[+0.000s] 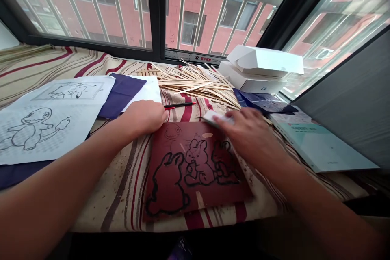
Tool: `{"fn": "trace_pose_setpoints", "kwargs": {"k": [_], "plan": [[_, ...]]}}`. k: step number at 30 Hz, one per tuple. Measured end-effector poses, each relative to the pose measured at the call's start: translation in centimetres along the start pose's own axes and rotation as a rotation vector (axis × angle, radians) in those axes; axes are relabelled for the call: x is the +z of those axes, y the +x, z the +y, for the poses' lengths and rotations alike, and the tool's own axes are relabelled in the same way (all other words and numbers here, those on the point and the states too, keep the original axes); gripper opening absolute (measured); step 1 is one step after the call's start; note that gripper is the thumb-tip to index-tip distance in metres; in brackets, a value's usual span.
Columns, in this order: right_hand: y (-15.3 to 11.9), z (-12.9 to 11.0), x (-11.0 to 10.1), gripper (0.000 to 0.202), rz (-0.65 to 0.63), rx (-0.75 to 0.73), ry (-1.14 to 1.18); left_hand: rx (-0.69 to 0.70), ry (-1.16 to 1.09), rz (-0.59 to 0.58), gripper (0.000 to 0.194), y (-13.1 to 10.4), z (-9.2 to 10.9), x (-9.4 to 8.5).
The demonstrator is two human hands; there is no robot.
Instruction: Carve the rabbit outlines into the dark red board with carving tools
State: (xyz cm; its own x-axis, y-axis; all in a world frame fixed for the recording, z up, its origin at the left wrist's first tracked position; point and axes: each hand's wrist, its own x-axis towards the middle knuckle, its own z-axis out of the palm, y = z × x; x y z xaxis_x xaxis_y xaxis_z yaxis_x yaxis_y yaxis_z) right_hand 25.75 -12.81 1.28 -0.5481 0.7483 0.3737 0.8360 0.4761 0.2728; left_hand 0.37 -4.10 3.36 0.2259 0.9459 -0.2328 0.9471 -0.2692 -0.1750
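Note:
A dark red board with black-outlined bears and rabbits lies flat on the striped cloth near the front edge. At its upper left corner is my left hand, fingers curled together; what they hold, if anything, is hidden. Over the board's upper right corner, my right hand is closed on a small white object, slightly blurred. A faint line drawing shows on the board's upper left. Just behind the board lies a black and red pen, its left end beside my left hand.
Drawing sheets and dark blue paper lie at left. Thin wooden sticks are piled before the window. At right are a white box, a dark blue sheet and a pale green book.

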Motion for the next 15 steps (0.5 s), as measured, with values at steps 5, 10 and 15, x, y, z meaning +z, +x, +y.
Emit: {"fn": "trace_pose_setpoints", "kwargs": {"k": [5, 10, 15], "plan": [[-0.3, -0.4, 0.1, 0.052, 0.042, -0.233, 0.193, -0.006, -0.006, -0.015, 0.066, 0.0, 0.0, 0.0], [-0.8, 0.0, 0.2, 0.045, -0.001, 0.148, -0.064, -0.003, 0.000, -0.021, 0.066, -0.1, 0.0, -0.1], [-1.2, -0.3, -0.1, 0.049, -0.027, -0.181, 0.122, 0.015, -0.007, 0.008, 0.063, 0.0, -0.2, 0.2]]}}
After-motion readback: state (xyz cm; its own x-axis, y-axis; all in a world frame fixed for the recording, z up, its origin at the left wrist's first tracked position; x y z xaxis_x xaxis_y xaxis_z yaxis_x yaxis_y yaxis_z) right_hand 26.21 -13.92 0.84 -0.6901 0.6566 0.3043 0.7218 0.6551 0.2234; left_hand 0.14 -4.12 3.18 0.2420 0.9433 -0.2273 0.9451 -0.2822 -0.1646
